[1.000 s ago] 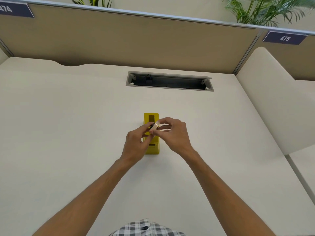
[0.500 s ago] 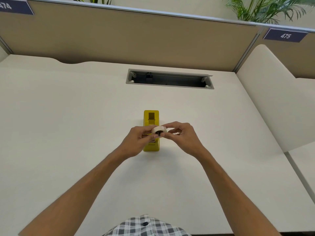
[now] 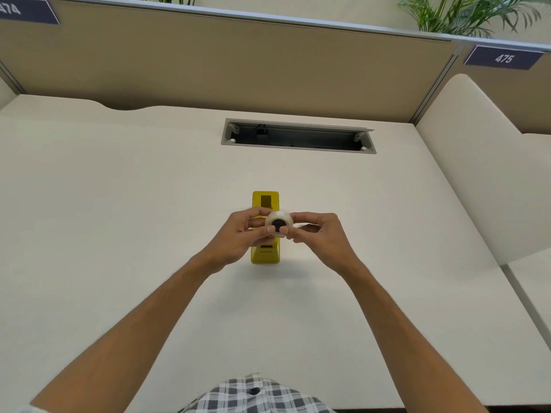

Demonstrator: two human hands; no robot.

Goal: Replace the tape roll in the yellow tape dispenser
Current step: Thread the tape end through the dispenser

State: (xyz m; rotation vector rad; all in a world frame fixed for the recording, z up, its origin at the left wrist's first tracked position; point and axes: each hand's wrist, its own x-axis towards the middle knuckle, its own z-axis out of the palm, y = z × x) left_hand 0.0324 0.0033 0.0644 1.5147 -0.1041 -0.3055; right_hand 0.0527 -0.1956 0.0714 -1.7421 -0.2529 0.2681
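Note:
The yellow tape dispenser [image 3: 265, 255] stands on the white desk [image 3: 119, 234], lengthwise away from me, its roll slot showing dark and its middle hidden behind my fingers. Just above it I hold a whitish tape roll [image 3: 279, 221] with a black core facing me. My left hand [image 3: 242, 237] pinches the roll from the left with thumb and fingers. My right hand [image 3: 320, 236] pinches it from the right, thumb at the core's lower edge.
A grey open cable slot [image 3: 298, 136] is set into the desk behind the dispenser. A tan partition [image 3: 238, 61] closes the back, and a white side panel [image 3: 483, 174] rises on the right. My checked shirt [image 3: 253, 394] shows at the near edge.
The roll has turned in my fingers from edge-on to showing its black core, and both hands have shifted slightly towards me above the dispenser.

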